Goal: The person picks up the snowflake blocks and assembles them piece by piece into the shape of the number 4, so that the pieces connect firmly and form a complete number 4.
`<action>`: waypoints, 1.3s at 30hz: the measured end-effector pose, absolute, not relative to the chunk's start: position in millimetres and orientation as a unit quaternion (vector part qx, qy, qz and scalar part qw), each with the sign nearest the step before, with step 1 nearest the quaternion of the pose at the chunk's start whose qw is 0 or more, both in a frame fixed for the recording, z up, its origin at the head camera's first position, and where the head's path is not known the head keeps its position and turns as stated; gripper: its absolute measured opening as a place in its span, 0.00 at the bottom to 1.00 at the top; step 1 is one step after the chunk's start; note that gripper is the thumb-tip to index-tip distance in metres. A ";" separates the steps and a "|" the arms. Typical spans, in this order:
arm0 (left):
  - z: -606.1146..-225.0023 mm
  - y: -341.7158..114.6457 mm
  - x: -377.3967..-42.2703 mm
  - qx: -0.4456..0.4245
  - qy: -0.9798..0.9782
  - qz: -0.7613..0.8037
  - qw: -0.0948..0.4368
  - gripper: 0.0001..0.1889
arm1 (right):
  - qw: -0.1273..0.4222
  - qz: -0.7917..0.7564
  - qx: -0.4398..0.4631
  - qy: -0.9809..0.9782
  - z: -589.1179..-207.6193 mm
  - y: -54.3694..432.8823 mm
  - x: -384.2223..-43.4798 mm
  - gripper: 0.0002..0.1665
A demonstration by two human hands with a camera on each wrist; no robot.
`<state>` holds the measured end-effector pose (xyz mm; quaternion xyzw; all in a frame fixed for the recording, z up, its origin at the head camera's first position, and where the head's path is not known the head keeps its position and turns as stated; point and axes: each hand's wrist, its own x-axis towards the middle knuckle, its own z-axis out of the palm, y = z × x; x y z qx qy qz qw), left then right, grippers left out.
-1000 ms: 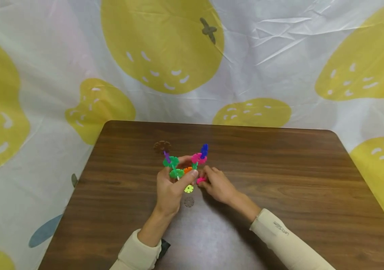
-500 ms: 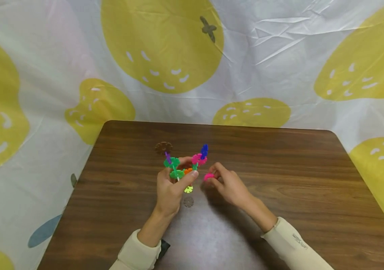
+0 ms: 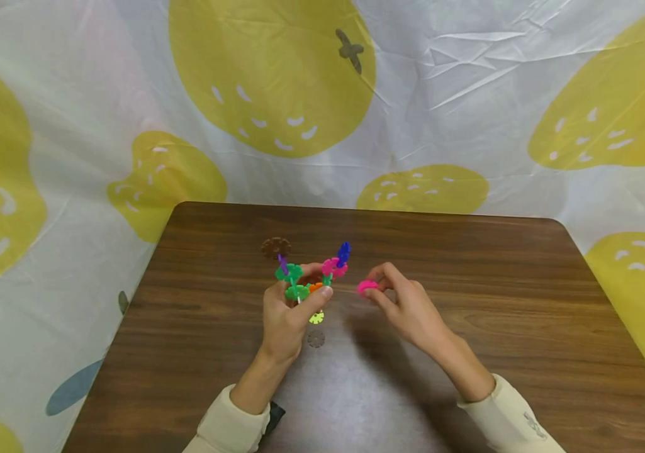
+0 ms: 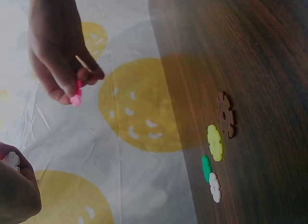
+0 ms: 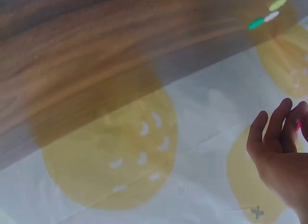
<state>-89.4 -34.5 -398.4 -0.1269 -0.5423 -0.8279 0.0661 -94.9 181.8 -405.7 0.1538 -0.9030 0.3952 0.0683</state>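
My left hand (image 3: 287, 324) grips a construction of interlocking notched plastic discs, its thumb across the near side. Green discs (image 3: 297, 292), an orange disc (image 3: 315, 287), a pink disc (image 3: 333, 267) and a blue disc (image 3: 343, 253) show in it. A purple disc (image 3: 282, 263) and a brown disc (image 3: 275, 248) rise from its left arm. To the right, apart from the construction, my right hand (image 3: 415, 314) pinches a loose pink disc (image 3: 366, 288) between thumb and fingers, raised over the table. The left wrist view also shows this pink disc (image 4: 76, 95).
On the wooden table (image 3: 498, 302) lie a yellow disc (image 4: 215, 143), a brown disc (image 4: 226, 115), a green disc (image 4: 206, 168) and a white disc (image 4: 215, 187). The head view hides the last two behind my left hand. A lemon-patterned cloth (image 3: 430, 94) hangs behind the table.
My right hand has drawn away from the construction, up and to the right, with the pink disc still pinched. My left hand stays put; the construction's brown disc has shifted slightly right.
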 end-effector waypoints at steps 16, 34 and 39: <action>-399.7 -36.2 -92.3 -0.125 -0.545 -0.827 0.062 0.20 | 0.109 0.402 0.147 -0.897 -370.1 184.1 -85.1 0.10; -400.2 -35.7 -90.1 -0.120 -0.552 -0.823 0.056 0.21 | 0.195 0.415 0.159 -0.874 -325.0 189.8 -72.2 0.13; -399.2 -35.7 -88.6 -0.126 -0.557 -0.819 0.054 0.21 | 0.210 0.409 0.169 -0.872 -320.7 189.4 -69.9 0.13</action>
